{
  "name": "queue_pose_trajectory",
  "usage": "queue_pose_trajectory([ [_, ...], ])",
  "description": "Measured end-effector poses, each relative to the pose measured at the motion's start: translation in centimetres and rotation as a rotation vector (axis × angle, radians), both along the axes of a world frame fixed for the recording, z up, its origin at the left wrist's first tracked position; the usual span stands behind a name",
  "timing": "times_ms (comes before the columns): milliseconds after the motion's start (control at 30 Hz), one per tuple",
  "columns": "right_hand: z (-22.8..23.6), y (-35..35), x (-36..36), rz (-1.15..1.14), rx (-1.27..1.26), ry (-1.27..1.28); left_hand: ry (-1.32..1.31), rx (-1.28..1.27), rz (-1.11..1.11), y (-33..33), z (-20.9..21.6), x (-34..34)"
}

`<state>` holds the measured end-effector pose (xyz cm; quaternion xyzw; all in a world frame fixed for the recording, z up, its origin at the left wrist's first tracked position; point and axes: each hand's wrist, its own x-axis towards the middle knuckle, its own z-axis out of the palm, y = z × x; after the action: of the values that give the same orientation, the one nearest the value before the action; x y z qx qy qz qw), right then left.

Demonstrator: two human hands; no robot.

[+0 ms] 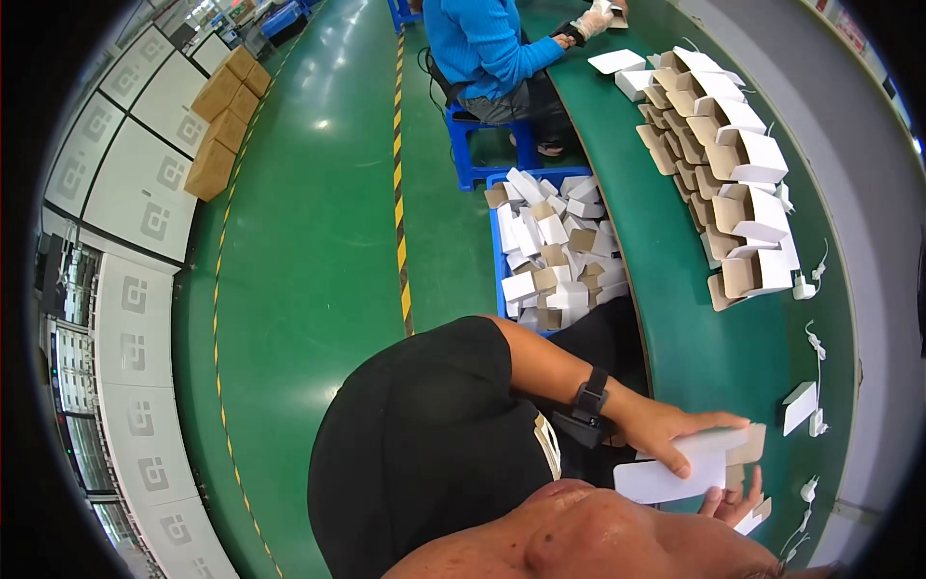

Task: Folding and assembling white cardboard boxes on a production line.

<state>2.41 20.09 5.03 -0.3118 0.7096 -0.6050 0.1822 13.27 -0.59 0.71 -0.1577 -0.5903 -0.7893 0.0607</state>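
My left hand (661, 425), with a black band on the wrist, is closed on a small white cardboard box (680, 478), its thumb across the white face. The box has its flaps out, and brown inner cardboard shows at the far end. My right hand (735, 500) is at the near side of the same box, thumb and fingers around its lower edge; part of this hand is hidden. Just beyond my right hand, another white piece with a brown flap (757, 516) partly shows.
Rows of open white boxes (738, 154) stand on the green table (632, 183). White plugs with cables (803, 288) lie along its far edge, near a white box (799, 407). A blue crate (499, 256) full of boxes stands beside the table. A co-worker in blue (482, 43) sits farther along.
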Motion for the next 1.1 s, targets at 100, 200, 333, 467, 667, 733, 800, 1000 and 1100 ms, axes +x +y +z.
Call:
queue_pose_trajectory([
  [100, -0.4, -3.1, 3.0, -0.167, -0.110, -0.074, 0.053, -0.023, 0.083, 0.3, 0.1, -0.5],
  [200, -0.9, -3.0, 3.3, -0.162, -0.181, -0.134, 0.051, -0.076, 0.032, 0.3, -0.6, -1.3],
  [333, -3.2, -1.6, 2.4, -0.061, -0.154, -0.173, -0.017, -0.105, -0.089, 0.8, -1.8, -0.9],
  [467, -5.6, -1.6, 2.2, -0.313, -0.083, -0.043, -0.048, 0.015, 0.036, 1.5, -1.7, 0.1],
  [667, -3.7, -2.4, 2.5, -0.111, -0.212, 0.380, -0.126, 0.130, 0.056, 0.9, 0.1, 1.5],
  [733, -4.3, -1.6, 2.0, -0.105, -0.212, 0.315, -0.016, 0.007, 0.081, 0.6, -0.3, 1.2],
  [800, -5.3, -0.3, 1.6, -0.130, -0.222, 0.177, 0.198, -0.247, 0.100, 0.5, -0.7, 0.1],
  [1000, -2.7, -2.4, 2.9, -0.265, -0.099, 0.139, 0.080, -0.353, -0.052, -1.7, 0.4, -0.5],
  [1100, -1.1, -3.7, 2.1, -0.120, -0.083, 0.076, 0.099, -0.473, 0.159, -1.9, -1.1, 0.8],
])
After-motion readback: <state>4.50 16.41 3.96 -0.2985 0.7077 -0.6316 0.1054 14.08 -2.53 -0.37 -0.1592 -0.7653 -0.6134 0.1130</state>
